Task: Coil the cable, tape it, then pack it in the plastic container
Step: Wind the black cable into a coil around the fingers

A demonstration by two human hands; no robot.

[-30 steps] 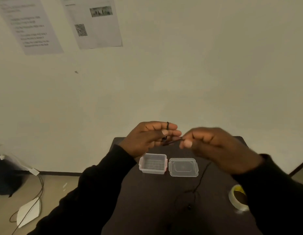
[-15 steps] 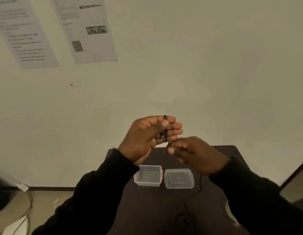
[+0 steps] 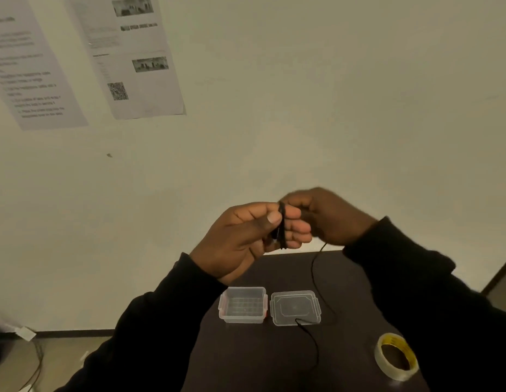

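My left hand (image 3: 246, 239) is raised above the dark table (image 3: 246, 363) with several loops of thin black cable (image 3: 282, 227) wound around its fingers, thumb pressing on the coil. My right hand (image 3: 328, 216) sits just behind and right of it, closed on the free strand, which hangs down, curves over the table and crosses the corner of the clear lid (image 3: 295, 306). The clear plastic container (image 3: 243, 304) stands open beside the lid. A roll of clear tape (image 3: 396, 356) lies on the table at the right.
A pale wall with two printed sheets (image 3: 133, 58) fills the background. On the floor at lower left lie cables (image 3: 36, 366) and a white tag. The table's left edge runs close to the container.
My right hand has swung up from below the left hand to behind its fingertips, carrying the strand around the coil. The view has tilted, showing more of the table and the tape roll.
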